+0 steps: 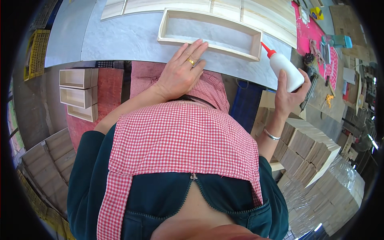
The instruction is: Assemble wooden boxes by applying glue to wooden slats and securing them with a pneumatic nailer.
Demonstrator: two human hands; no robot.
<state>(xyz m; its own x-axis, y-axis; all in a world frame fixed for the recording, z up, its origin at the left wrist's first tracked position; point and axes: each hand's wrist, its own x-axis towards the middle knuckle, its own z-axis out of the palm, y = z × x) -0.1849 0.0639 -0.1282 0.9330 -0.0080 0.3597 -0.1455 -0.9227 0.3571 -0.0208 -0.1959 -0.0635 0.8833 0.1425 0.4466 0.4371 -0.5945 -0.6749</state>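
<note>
A long, shallow pale wooden frame [208,45] lies on the grey workbench [128,36]. My left hand [182,72] rests flat on the bench edge, its fingertips touching the frame's near rail; a gold ring shows on one finger. My right hand [289,94] grips a white glue bottle [285,69] with a red nozzle, tilted so the tip points at the frame's near right corner. A silver bangle [271,135] sits on my right wrist. A red checked apron covers my front.
Finished wooden panels [256,12] lie behind the frame. Three open wooden boxes [78,94] stack on a red board at left. Piles of small wood blocks [312,152] stand at right. A pink mat with tools [316,36] covers the bench's far right. A yellow crate [37,54] sits left.
</note>
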